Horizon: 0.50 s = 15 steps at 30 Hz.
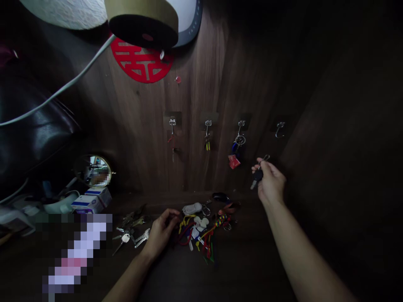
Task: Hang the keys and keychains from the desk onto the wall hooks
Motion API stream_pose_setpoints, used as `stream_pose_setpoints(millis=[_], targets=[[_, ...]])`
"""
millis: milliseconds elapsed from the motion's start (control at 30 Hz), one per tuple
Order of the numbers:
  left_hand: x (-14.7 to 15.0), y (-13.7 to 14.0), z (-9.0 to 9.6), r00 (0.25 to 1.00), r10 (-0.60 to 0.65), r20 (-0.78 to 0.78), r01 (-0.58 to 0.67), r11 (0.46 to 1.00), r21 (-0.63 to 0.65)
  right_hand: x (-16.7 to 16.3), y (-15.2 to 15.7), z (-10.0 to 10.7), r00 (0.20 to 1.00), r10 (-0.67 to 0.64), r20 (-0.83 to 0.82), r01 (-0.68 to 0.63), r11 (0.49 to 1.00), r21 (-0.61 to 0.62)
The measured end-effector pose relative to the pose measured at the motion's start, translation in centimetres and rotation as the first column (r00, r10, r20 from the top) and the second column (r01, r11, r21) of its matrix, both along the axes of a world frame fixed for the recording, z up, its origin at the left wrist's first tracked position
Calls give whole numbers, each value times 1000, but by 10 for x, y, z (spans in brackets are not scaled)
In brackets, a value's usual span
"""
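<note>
My right hand [273, 180] is closed in a pinch on a key [257, 175] with a dark head and a metal clip ring at its top. It is raised below the rightmost wall hook [279, 129], which bears nothing. My left hand [161, 233] rests low at the shelf, fingers loosely bent and apart, with nothing seen in them. Just right of it lies a pile of keys with coloured cords [201, 230]. Behind that pile are a grey key fob [192, 209] and a black oval fob [221, 196]. Loose keys [126, 238] lie to its left.
Keys with yellow parts [207, 145], a red cord [171, 139] and a ring with a red tag [234, 162] hang from the other hooks. At left stand a round mirror [93, 171] and small boxes [91, 201]. A white cable [63, 89] crosses upper left.
</note>
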<state>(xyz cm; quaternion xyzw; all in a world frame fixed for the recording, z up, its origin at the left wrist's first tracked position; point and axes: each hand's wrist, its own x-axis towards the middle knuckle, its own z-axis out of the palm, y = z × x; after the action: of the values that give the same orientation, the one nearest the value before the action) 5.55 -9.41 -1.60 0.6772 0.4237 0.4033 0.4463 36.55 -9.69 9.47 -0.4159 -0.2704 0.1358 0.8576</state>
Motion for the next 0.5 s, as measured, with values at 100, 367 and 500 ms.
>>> stream_pose_setpoints(millis=[100,367,500], targets=[[1,0,1,1000,-3,2,3,1000,-12,24,4,23,994,-89,57,88,996,21],[1,0,2,1000,2,-29,-2,1000,0,60,12,61,988,-131,78,137,988,-67],[0,1,1,1000,-12,-14,12,1000,-12,70,16,64,996,-83,31,86,984,-155]])
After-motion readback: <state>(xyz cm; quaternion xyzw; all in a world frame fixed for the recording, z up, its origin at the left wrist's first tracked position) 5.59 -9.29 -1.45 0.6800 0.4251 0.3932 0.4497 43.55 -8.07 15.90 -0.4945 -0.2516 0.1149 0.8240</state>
